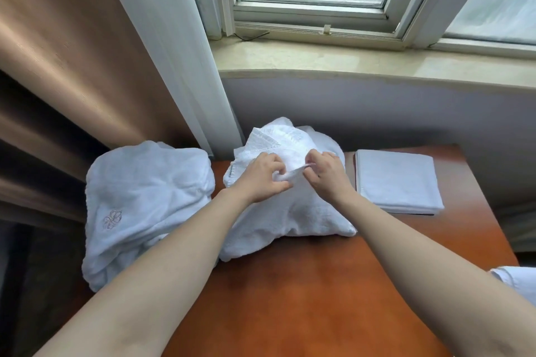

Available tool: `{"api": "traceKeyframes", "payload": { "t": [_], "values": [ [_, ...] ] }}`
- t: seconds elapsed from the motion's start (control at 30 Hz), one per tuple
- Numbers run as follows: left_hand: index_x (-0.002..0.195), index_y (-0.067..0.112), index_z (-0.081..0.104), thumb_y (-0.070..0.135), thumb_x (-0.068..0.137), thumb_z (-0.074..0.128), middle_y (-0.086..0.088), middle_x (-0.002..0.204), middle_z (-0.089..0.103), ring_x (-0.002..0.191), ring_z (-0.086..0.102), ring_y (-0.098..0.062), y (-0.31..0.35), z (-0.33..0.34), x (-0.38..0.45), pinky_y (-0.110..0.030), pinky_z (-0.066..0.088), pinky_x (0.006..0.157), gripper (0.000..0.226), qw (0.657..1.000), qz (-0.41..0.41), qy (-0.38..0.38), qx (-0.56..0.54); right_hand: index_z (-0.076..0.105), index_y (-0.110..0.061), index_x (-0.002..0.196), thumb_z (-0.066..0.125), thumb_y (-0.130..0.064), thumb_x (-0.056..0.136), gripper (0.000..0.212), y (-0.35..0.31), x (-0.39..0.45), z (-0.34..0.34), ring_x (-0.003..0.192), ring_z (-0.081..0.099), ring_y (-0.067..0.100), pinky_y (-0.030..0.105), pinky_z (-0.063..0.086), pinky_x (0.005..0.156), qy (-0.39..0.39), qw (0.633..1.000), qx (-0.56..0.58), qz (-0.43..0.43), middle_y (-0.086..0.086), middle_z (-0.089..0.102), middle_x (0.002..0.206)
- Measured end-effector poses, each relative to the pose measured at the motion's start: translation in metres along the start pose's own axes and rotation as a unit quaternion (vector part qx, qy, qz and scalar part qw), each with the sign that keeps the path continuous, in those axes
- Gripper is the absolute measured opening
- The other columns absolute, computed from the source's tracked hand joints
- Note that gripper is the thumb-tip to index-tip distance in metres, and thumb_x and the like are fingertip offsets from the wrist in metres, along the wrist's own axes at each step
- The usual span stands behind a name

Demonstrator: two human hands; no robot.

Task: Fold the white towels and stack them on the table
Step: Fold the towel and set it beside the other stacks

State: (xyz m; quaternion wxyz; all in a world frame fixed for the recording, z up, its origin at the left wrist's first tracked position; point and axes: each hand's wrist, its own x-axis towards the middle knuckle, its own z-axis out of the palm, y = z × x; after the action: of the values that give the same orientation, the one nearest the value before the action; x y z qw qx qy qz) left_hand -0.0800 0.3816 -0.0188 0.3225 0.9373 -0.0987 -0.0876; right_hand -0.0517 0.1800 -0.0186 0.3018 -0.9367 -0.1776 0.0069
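Note:
A crumpled white towel (293, 211) lies heaped at the middle of the brown table (319, 298). My left hand (261, 180) and my right hand (326, 174) both pinch a raised edge of this towel near its top, close together. To the right sits a neatly folded white towel (398, 181), flat on the table. A larger rumpled white towel with an embroidered emblem (145, 206) hangs over the table's left edge.
A brown curtain (72, 66) and a white sheer curtain (174, 52) hang at the left. A stone window sill (377, 62) runs behind the table under the window. A bit of white fabric (516, 278) shows at the right edge.

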Motion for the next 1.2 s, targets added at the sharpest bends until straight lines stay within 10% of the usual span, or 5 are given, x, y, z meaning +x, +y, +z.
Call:
{"api": "traceKeyframes", "payload": {
  "t": [0.3,0.43,0.53,0.83,1.2],
  "values": [
    [0.062,0.018,0.038,0.027,0.071,0.078,0.009,0.061,0.037,0.058,0.034,-0.009,-0.011,-0.042,-0.034,-0.033,0.030,0.060,0.042,0.998,-0.050,-0.041,-0.009,0.067,-0.014,0.084,0.082,-0.034,0.080,0.025,0.020,-0.025,-0.037,0.072,0.054,0.019,0.028,0.038,0.062,-0.157,0.987,-0.003,0.033,-0.004,0.057,0.069],
    [0.070,0.012,0.056,0.037,0.064,0.087,0.003,0.066,0.050,0.060,0.044,-0.014,-0.027,-0.065,-0.054,-0.030,0.034,0.055,0.040,0.946,-0.129,-0.261,0.140,0.064,-0.015,0.080,0.071,-0.028,0.080,0.015,0.029,-0.032,-0.055,0.106,0.047,0.018,0.033,0.039,0.092,-0.258,0.955,-0.149,0.003,-0.006,0.056,0.096],
    [0.067,0.016,0.057,0.042,0.065,0.086,0.005,0.064,0.050,0.057,0.045,-0.014,-0.041,-0.077,-0.066,-0.027,0.034,0.051,0.039,0.906,-0.199,-0.335,0.164,0.041,-0.016,0.066,0.066,-0.024,0.076,0.028,0.029,-0.033,-0.076,0.077,0.046,0.020,0.020,0.033,0.069,-0.278,0.952,-0.119,0.043,0.000,0.045,0.068],
    [0.058,0.020,0.049,0.034,0.081,0.067,0.010,0.056,0.039,0.053,0.037,-0.010,-0.057,-0.114,-0.041,-0.029,0.039,0.056,0.032,0.953,-0.237,0.133,-0.137,0.063,-0.004,0.086,0.073,-0.025,0.087,0.024,0.030,0.010,-0.093,0.083,0.053,0.029,0.038,0.044,0.072,-0.100,0.994,-0.027,0.047,0.011,0.059,0.079],
    [0.130,0.004,0.058,0.037,0.103,0.051,-0.021,0.125,0.064,0.117,0.060,-0.034,-0.038,-0.063,-0.030,-0.051,0.047,0.102,0.043,0.947,-0.244,0.128,-0.163,0.038,-0.018,0.150,0.064,-0.041,0.095,0.066,0.027,0.022,-0.033,0.144,0.032,0.028,0.043,0.032,0.112,-0.181,0.976,-0.084,0.087,0.007,0.043,0.153]
  ]
}}
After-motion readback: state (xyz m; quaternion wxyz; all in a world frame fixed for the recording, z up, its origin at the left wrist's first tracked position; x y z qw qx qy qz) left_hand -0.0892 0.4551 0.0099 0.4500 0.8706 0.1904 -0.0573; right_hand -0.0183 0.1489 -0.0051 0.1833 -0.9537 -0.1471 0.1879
